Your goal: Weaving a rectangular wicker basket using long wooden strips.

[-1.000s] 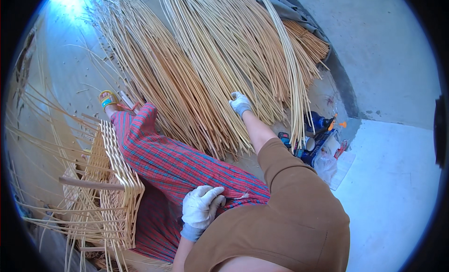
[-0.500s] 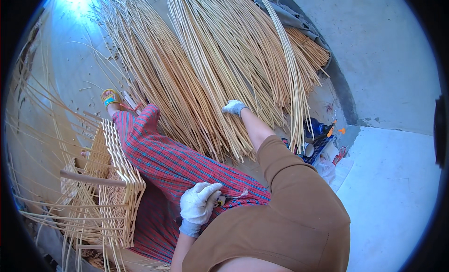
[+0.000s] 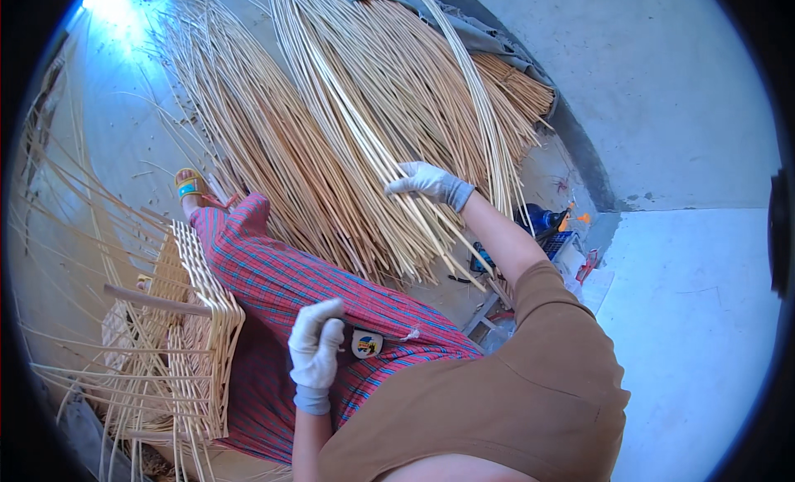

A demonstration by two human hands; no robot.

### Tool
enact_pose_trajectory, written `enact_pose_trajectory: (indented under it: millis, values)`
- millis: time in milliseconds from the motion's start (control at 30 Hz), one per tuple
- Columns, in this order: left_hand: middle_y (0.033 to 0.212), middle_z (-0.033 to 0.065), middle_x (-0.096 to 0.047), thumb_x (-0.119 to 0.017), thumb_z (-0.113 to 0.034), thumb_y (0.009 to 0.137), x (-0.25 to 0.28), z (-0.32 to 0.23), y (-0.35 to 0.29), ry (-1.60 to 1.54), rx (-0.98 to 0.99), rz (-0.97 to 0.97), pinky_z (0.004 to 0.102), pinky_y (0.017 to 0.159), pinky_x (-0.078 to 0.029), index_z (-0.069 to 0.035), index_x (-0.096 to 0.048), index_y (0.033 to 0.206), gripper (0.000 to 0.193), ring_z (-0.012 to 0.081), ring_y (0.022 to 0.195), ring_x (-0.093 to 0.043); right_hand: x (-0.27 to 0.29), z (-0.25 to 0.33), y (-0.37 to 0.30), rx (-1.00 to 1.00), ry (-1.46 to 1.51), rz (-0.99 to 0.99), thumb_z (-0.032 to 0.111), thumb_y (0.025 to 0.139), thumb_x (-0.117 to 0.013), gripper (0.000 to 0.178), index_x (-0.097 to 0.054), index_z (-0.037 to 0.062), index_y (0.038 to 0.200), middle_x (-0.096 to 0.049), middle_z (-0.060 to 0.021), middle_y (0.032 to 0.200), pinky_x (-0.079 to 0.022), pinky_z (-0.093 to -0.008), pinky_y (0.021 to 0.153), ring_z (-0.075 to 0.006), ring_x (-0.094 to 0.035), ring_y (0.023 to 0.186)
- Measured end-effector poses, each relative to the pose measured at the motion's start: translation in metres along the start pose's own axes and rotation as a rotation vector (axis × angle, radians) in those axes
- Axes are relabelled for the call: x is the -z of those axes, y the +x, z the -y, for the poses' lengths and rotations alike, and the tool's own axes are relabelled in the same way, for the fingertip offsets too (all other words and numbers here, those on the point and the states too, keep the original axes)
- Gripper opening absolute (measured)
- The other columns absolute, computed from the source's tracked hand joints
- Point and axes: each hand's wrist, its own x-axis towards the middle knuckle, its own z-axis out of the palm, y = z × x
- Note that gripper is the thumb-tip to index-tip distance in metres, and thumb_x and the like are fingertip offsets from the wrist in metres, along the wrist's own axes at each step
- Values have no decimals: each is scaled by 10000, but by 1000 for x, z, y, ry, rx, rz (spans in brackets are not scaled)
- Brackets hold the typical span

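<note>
My right hand (image 3: 426, 184), in a white and grey work glove, is closed round a few pale willow rods (image 3: 368, 136). Their butt ends stick out past the hand toward me, raised over the long bundles of peeled rods (image 3: 298, 151) on the floor. Above my lap is my gloved left hand (image 3: 315, 345), with nothing in it; its fingers are loosely bent and the thumb stands apart. Beside it a small round black and white object (image 3: 367, 344) rests on the plaid cloth (image 3: 331, 283) over my legs. To the left stands a partly woven wicker basket (image 3: 203, 316), its loose rods splaying out.
A wooden bar (image 3: 157, 301) crosses the basket. At right, a dark blue bottle (image 3: 542, 221) stands by a blue crate (image 3: 559, 243) and plastic bags. Grey cloth (image 3: 464, 26) lies under the far rods. A pale wall (image 3: 687, 300) borders the right side.
My right hand has taken hold of several rods and lifted their near ends, drawing them toward me to the right. My left hand has moved left and upward off the small round object, its fingers loosening.
</note>
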Motion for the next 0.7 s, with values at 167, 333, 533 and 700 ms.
enact_pose_trajectory:
  millis: [167,333,533,700]
  values:
    - [1222,161,-591,-579,-288,1023,-11,-27,39,-493,234,73,379,891,-564,-6,-427,1444,529,252,1052,-638,-84,94,4,192,366,95,238,895,-760,242,-705,67,1057,-687,12,844,-511,-234,660,-72,-624,714]
    - [903,62,-584,-534,-379,1040,-13,-70,73,-732,273,94,229,549,-477,6,-490,1291,462,114,683,-588,-192,133,38,289,352,176,281,929,-723,273,-660,48,1058,-699,-50,882,-542,-303,688,-129,-652,778]
    - [650,-24,-497,-455,-158,1007,52,-74,-89,121,58,-85,225,441,-381,-8,-509,1227,271,50,461,-451,-258,204,-40,464,1006,567,253,1042,-521,322,-516,32,1277,-683,-125,1038,-575,-405,839,-262,-694,932]
    - [1309,132,-525,-622,-131,998,55,-19,-198,251,-325,-244,330,845,-534,-238,-140,1598,777,210,972,-596,-353,214,-153,937,507,921,260,1079,-438,414,-362,59,1433,-629,-98,911,-542,-320,717,-182,-647,781]
